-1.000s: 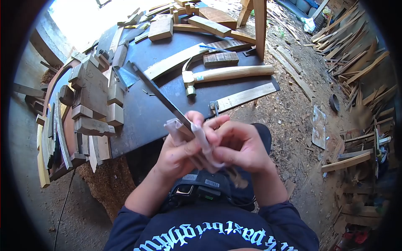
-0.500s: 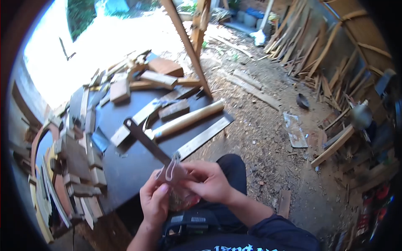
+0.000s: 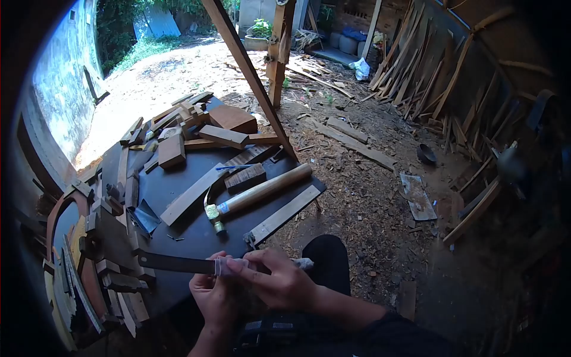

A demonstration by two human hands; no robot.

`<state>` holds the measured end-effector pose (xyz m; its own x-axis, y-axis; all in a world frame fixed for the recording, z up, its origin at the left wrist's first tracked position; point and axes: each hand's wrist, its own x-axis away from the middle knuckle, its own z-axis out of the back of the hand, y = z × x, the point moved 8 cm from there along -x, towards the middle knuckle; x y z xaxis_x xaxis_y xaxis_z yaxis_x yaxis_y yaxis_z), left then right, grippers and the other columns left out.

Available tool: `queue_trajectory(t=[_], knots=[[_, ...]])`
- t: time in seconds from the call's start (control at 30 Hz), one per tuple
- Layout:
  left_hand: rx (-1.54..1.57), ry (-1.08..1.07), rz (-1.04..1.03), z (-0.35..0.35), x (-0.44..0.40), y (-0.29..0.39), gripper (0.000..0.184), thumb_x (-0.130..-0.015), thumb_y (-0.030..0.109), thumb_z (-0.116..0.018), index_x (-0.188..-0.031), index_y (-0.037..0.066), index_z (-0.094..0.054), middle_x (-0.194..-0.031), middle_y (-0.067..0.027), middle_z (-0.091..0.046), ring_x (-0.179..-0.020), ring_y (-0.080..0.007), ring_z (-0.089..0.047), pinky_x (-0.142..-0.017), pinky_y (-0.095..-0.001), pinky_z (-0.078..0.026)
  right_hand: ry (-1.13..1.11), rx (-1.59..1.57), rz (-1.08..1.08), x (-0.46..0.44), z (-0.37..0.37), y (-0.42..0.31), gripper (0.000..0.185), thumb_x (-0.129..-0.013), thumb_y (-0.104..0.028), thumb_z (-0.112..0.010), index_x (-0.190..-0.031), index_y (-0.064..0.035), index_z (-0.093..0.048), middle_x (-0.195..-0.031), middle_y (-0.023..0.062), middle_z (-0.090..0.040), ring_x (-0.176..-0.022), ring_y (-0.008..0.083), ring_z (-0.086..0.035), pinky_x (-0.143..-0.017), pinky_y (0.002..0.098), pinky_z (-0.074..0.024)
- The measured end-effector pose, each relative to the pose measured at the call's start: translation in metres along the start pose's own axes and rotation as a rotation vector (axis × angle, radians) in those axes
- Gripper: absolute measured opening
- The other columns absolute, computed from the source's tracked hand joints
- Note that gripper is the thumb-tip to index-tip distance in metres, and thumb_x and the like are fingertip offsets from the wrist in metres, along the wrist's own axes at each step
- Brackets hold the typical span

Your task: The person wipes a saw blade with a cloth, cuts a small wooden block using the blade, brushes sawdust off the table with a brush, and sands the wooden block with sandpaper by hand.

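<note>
A long, flat, dark metal blade (image 3: 177,263) with a small hole near its far end points left, nearly level, over the near part of the table. Pale, filmy wrapping (image 3: 229,266) surrounds the blade's near end. My left hand (image 3: 215,300) is closed around this end from below. From the right, my right hand (image 3: 282,284) pinches the wrapping, thumb on top. A whitish bundled end (image 3: 304,263) sticks out beyond my right knuckles; whether it joins the wrapping is hidden. On the table ahead lies a claw hammer (image 3: 262,193) with a wooden handle.
The dark table (image 3: 184,229) carries several wood offcuts (image 3: 225,136) at the back and a stack of blocks (image 3: 113,238) at left. A flat wooden strip (image 3: 284,213) lies along its right edge. A slanted post (image 3: 250,74) rises behind. Chips and boards (image 3: 351,140) litter the ground.
The blade has swung from pointing up and left to nearly level leftward. The wrapping, loosely folded before, now lies closer around its end. My right hand has shifted slightly right and down.
</note>
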<state>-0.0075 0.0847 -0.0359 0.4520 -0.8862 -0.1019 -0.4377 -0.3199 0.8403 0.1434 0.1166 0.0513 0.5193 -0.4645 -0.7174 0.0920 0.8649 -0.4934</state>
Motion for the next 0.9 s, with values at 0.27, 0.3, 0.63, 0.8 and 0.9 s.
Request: queue_trajectory(t=[0.27, 0.3, 0.63, 0.8, 0.9], knots=[[-0.115, -0.156, -0.024, -0.028, 0.004, 0.02, 0.034, -0.101, 0.004, -0.067, -0.133, -0.008, -0.063, -0.121, -0.0154, -0.073, -0.108, -0.0188, -0.071, -0.097, -0.0311, -0.056, -0.003, -0.182, -0.322, 0.007, 0.01, 0.022, 0.061, -0.089, -0.001, -0.072, -0.148, -0.01, -0.058, -0.095, 0.014, -0.067, -0.08, 0.0289, -0.07, -0.071, 0.0373, -0.0577], [-0.102, -0.185, -0.062, -0.039, 0.007, 0.026, 0.035, -0.101, 0.003, -0.067, -0.134, -0.008, -0.062, -0.122, -0.0157, -0.072, -0.11, -0.0193, -0.071, -0.098, -0.0315, -0.055, 0.046, -0.179, -0.297, 0.006, 0.012, 0.024, 0.061, -0.088, 0.0, -0.072, -0.147, -0.01, -0.059, -0.094, 0.0137, -0.067, -0.079, 0.0289, -0.071, -0.07, 0.0376, -0.058], [-0.916, -0.367, 0.056, -0.041, -0.038, 0.009, 0.02, -0.091, 0.009, -0.08, -0.108, -0.001, -0.074, -0.088, -0.0127, -0.079, -0.079, -0.0113, -0.075, -0.074, -0.0255, -0.056, -0.092, -0.087, -0.375, 0.045, 0.018, 0.05, 0.067, -0.091, 0.006, -0.063, -0.155, -0.0005, -0.044, -0.11, 0.0223, -0.068, -0.095, 0.0398, -0.07, -0.085, 0.0441, -0.0563], [-1.313, -0.547, -0.326, -0.068, -0.077, 0.005, 0.033, -0.087, 0.024, -0.081, -0.11, 0.002, -0.075, -0.103, -0.0137, -0.073, -0.094, -0.0313, -0.072, -0.082, -0.0397, -0.058, -0.124, 0.239, -0.524, 0.084, 0.035, 0.071, 0.068, -0.096, 0.003, -0.055, -0.16, -0.0089, -0.039, -0.108, 0.0228, -0.063, -0.087, 0.0435, -0.066, -0.078, 0.0478, -0.0539], [-1.539, -0.666, -0.334, -0.082, -0.087, -0.011, 0.036, -0.086, 0.029, -0.08, -0.113, 0.005, -0.075, -0.108, -0.0154, -0.072, -0.102, -0.0338, -0.07, -0.09, -0.042, -0.056, -0.115, 0.282, -0.54, 0.087, 0.029, 0.076, 0.068, -0.096, 0.002, -0.055, -0.161, -0.0083, -0.037, -0.11, 0.0242, -0.064, -0.089, 0.0451, -0.067, -0.076, 0.0496, -0.0537]])
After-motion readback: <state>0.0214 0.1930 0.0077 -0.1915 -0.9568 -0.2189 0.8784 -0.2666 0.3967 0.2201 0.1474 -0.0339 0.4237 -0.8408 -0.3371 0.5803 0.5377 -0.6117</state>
